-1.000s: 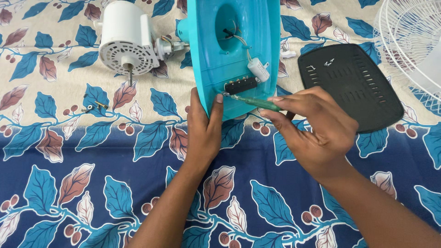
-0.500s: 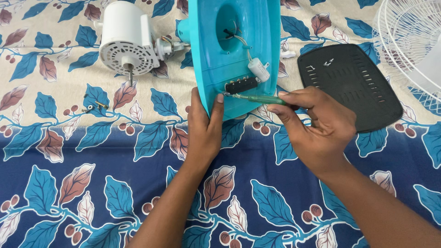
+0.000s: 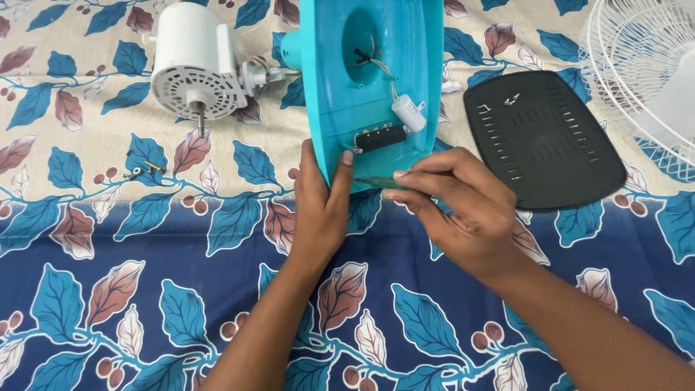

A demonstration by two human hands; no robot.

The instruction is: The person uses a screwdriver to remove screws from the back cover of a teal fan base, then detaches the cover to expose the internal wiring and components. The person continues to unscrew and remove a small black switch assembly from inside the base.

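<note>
A turquoise fan base [image 3: 376, 80] is showing a black switch block [image 3: 380, 137] and a white capacitor [image 3: 409, 114]. At nine o'clock a white motor housing [image 3: 194, 61] is lying; at three o'clock, a black cover plate [image 3: 543, 141]. A blue-and-cream cloth [image 3: 145, 289] is displaying teal and rust leaves.

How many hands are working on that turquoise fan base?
2. The left hand grips the turquoise base's lower edge; the right hand beside it holds a green screwdriver near that edge.
</note>
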